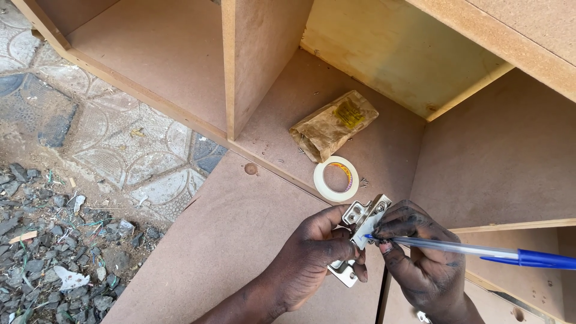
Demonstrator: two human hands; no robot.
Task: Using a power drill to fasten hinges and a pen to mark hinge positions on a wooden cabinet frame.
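Brown fibreboard panels of an unfinished cabinet (240, 240) fill most of the view, lying outdoors on patterned grey paving stones (132, 144) beside a patch of loose dark gravel (54, 252). Low in the middle of the picture, the left hand (312, 258) is closed around a shiny silver metal cabinet hinge (359, 225), fingers curled over its lower arm and the thumb pressed near its middle, so the hinge stands tilted with its cup end uppermost. The right hand (420, 264), darkened with grime, pinches a clear plastic ballpoint pen with a blue cap (480, 251) between thumb and fingers; the pen's tip touches a small white patch on the hinge, and the capped end runs off toward the right edge. Both hands hover just above the flat fibreboard panel, close together, with the hinge between them. Just beyond the hinge lies a roll of cream masking tape (336, 178), flat on the board inside the cabinet. Near it, further back, sits a crumpled brown paper packet with a yellow label (333, 125), with a few small metal fasteners scattered around. An upright fibreboard divider (258, 54) rises behind, and a paler yellowish plywood back panel (396, 54) closes the compartment on the right.
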